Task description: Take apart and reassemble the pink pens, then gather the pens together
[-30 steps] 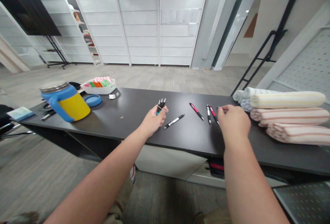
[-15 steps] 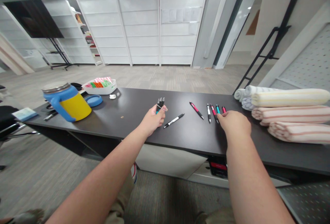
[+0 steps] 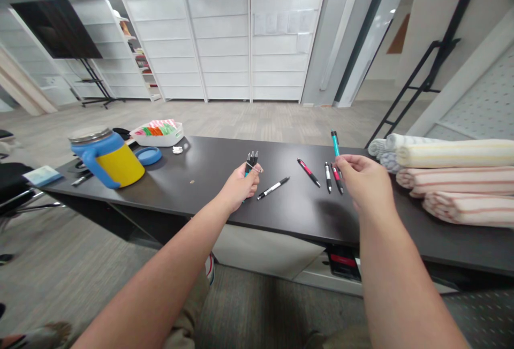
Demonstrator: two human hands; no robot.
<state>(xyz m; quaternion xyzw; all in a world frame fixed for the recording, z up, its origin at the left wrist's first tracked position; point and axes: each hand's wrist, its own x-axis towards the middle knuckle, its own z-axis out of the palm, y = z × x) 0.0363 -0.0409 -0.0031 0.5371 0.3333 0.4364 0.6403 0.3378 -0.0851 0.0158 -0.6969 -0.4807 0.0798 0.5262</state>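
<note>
Several pens (image 3: 252,159), their tips pointing up, are bunched in my left hand (image 3: 240,184), with a thin band around them. My right hand (image 3: 367,180) pinches a teal pen (image 3: 334,144) by one end and holds it upright above the table. Just left of that hand, a white pen (image 3: 328,177) and a red pen (image 3: 337,177) lie side by side. Another red pen (image 3: 309,172) lies slanted farther left. Near my left hand rests a white pen with black ends (image 3: 273,188). The red pen seen earlier under my right hand is hidden now.
Rolled striped towels (image 3: 466,175) are stacked at the right of the dark table (image 3: 212,151). On the left stand a blue and yellow mug (image 3: 110,159), its blue lid (image 3: 148,155) and a white basket (image 3: 172,136) of colourful packets. A small white object (image 3: 177,150) lies near the basket.
My right hand has lifted the teal pen off the table and turned it upright. My left hand stays in place around its bunch of pens.
</note>
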